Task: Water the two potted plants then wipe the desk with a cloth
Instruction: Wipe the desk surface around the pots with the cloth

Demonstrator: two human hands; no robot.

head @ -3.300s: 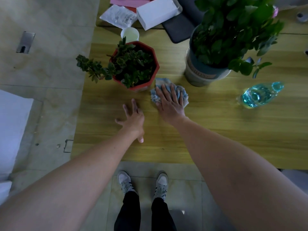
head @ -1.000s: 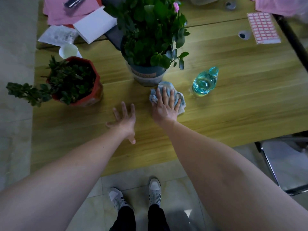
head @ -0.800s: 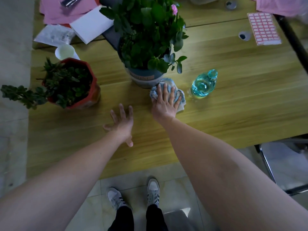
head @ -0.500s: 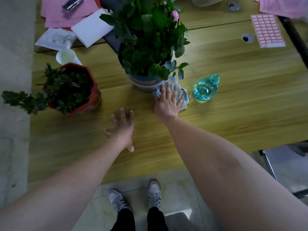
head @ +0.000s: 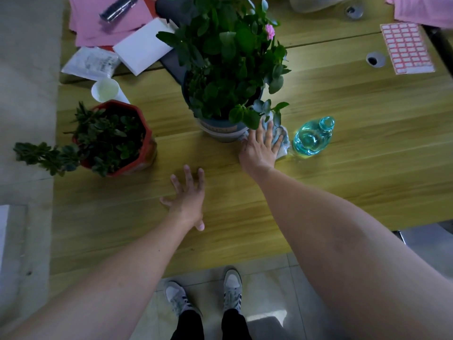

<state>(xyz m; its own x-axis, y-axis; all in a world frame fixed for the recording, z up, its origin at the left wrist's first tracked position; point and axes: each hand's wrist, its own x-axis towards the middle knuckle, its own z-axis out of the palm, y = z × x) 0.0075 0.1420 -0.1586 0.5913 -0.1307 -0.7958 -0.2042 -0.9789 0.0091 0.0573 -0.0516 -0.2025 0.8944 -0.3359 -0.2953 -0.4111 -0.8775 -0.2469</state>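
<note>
The cloth [head: 282, 141] has slid right and farther along the tabletop [head: 367, 148], now wedged between the grey pot [head: 220, 130] and the water bottle [head: 312, 138]. The right hand [head: 261, 148] presses it flat, fingers straight and spread. The left hand [head: 187, 200] rests open on bare wood, near the red pot [head: 144, 150].

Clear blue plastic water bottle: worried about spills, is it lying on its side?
No, the clear blue plastic water bottle stands upright on the desk.

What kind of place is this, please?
Probably an office. The wooden desk has a cable hole, and it carries pink papers and a label sheet.
</note>
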